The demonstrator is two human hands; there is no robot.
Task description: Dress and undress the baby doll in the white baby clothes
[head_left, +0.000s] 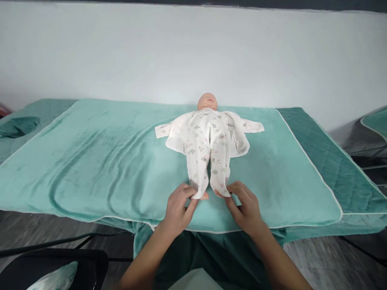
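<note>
A baby doll [208, 100] lies on its back on the green bed cover, its head toward the wall. White patterned baby pants [199, 145] lie along its front and legs, with the feet partly showing at the cuffs. Beneath them a white baby jacket [178, 137] is spread open, its sleeves out to both sides. With thumb and fingers my left hand [179, 207] pinches the cuff of the left-side pant leg. My right hand [246, 205] pinches the cuff of the other leg in the same way.
The green velvety cover [121, 161] is wrinkled on the left and hangs over the front edge. A white wall [151, 52] runs behind the bed. At the lower left stands a black chair [90, 266] with a patterned cloth [57, 278] on it.
</note>
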